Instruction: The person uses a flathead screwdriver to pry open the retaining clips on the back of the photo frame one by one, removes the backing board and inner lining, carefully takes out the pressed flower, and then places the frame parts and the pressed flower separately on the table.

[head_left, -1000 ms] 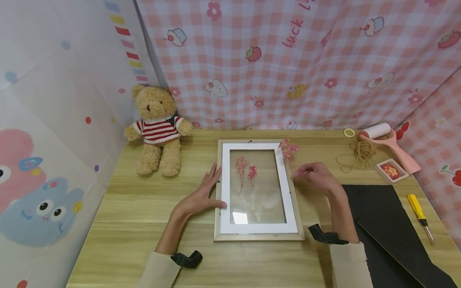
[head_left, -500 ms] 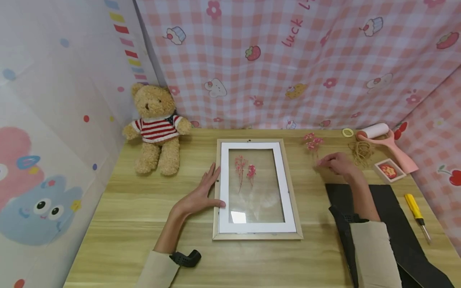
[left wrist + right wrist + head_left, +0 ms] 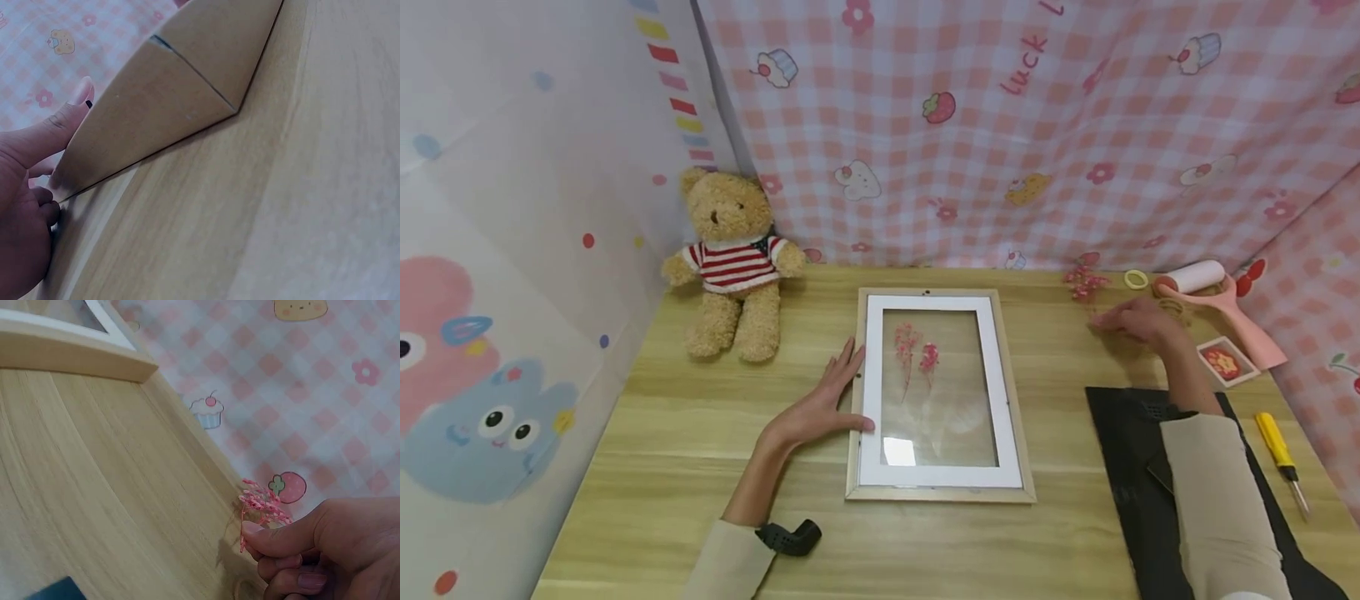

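Note:
A light wooden picture frame (image 3: 1017, 400) with a white mat and clear pane lies flat. Two pink dried flower sprigs (image 3: 906, 346) show within its opening. My left hand (image 3: 817, 408) rests against the frame's left side, fingers stretched along it and thumb on the rim; in the left wrist view that thumb (image 3: 62, 122) touches the frame's edge (image 3: 150, 106). At the table's back right, my right hand (image 3: 1138, 321) pinches a pink dried flower sprig (image 3: 1086, 283) by its stem. The right wrist view has the blossoms (image 3: 262, 503) just past the thumb tip.
A teddy bear (image 3: 730, 262) sits back left. Around the right hand are a tape ring (image 3: 1136, 279), a pink-handled lint roller (image 3: 1243, 321), partly hidden twine (image 3: 1172, 310) and a small square box (image 3: 1227, 362). A black board (image 3: 1112, 442) lies under the right forearm, beside a yellow screwdriver (image 3: 1281, 454).
My right hand has carried the pinched flower sprig from the frame's right edge to the back right of the table. The left hand has stayed at the frame.

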Demonstrator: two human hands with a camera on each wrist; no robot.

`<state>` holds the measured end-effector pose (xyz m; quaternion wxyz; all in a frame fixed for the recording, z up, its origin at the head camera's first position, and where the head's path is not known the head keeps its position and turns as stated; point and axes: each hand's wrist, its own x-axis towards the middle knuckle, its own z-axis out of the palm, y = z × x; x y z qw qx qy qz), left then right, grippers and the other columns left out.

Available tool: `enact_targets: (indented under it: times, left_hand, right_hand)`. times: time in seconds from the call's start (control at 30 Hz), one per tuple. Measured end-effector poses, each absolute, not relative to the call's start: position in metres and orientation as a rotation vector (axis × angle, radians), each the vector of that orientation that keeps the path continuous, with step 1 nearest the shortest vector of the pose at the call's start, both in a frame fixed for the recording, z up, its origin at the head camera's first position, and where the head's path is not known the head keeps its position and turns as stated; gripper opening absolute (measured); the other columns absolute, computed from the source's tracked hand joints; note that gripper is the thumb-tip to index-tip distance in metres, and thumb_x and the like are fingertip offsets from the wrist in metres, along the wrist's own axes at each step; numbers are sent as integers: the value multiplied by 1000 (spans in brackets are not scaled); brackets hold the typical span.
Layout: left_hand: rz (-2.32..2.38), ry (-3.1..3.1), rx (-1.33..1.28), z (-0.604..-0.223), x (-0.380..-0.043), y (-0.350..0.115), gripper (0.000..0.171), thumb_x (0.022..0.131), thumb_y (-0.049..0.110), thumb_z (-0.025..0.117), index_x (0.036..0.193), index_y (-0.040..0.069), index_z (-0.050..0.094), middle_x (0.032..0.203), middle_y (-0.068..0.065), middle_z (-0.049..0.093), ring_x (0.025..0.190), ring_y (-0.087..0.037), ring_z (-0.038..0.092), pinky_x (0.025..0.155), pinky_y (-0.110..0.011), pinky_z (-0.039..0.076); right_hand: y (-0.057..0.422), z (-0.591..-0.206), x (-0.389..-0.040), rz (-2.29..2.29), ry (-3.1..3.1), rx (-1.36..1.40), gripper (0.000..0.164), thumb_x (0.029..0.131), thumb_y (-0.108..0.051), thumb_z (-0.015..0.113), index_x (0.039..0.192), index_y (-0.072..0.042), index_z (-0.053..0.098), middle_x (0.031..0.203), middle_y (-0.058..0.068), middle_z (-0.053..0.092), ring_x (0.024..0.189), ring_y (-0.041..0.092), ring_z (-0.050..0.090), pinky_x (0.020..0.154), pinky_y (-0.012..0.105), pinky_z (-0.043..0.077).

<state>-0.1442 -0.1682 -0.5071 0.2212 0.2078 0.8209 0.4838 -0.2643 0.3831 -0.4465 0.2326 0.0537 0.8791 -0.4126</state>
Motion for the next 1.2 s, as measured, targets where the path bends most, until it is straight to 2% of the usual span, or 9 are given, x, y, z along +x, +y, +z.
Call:
enact_targets:
  times: [0.07,0.27,0.5,0.57,0.63,0.73,0.83,0.93,1.2]
  left_hand:
    - [1348,2266,589,-507,-144,-167,125,92,51,86,179,23,0,184,-7,-21,166,-49,-22,129,-80,0]
    - [1351,2264,593,-508,-144,-166,126,91,55,86,179,23,0,184,-5,-21,166,-48,-22,130,-78,0]
    - [1330,2269,580,-507,-144,-166,125,93,50,87,178,24,-1,184,-4,-22,166,-46,-22,131,-77,0]
    - [1320,2268,571,-506,-143,-166,125,93,48,87,178,24,-2,184,-3,-22,166,-45,-23,131,-76,-1]
    - [1309,2266,562,-505,-142,-167,125,94,46,87,178,25,-2,184,-2,-22,166,-44,-23,132,-75,0]
    - [1302,2264,549,-504,-140,-167,124,93,45,88,178,25,-1,184,-1,-22,167,-43,-23,132,-74,0]
    - [1302,2261,554,-504,-139,-167,124,93,47,87,178,25,-1,184,-2,-21,166,-44,-22,132,-75,0]
    - [1305,2262,550,-505,-139,-166,124,93,49,87,178,26,-1,184,-2,-21,166,-44,-22,132,-75,0]
    - [1322,2267,530,-505,-143,-165,123,94,41,88,178,25,0,184,-2,-22,166,-43,-23,132,-73,-3]
  right_hand:
    - [387,-448,-264,-1138,2413,140,34,110,-18,68,78,-15,81,59,-16,49,55,2,40,58,26,40]
    - [393,-452,-261,-1098,2456,82,29,108,-14,69,86,-1,82,54,-12,43,50,2,35,55,26,36]
    - [393,-453,-259,-887,2572,22,39,107,-22,71,72,-4,70,56,-10,36,56,9,35,61,29,33]
    - [391,-452,-257,-863,2630,-12,41,105,-19,71,75,9,72,58,-5,49,62,9,40,63,27,36]
    - [385,-451,-252,-834,2705,-29,39,104,-16,71,88,19,74,64,6,62,64,11,47,63,28,41]
    - [361,-447,-237,-791,2813,-52,36,105,-16,69,104,20,75,85,23,76,71,20,62,64,32,49]
    - [318,-438,-213,-793,2866,-72,35,108,-21,70,105,14,74,95,29,75,78,32,68,66,39,51]
    - [269,-429,-188,-850,2881,-169,30,108,-21,72,105,9,75,99,27,76,85,35,70,70,40,52]
    - [162,-427,-152,-918,2804,-214,20,104,-17,76,104,3,75,97,16,75,81,24,64,66,34,51]
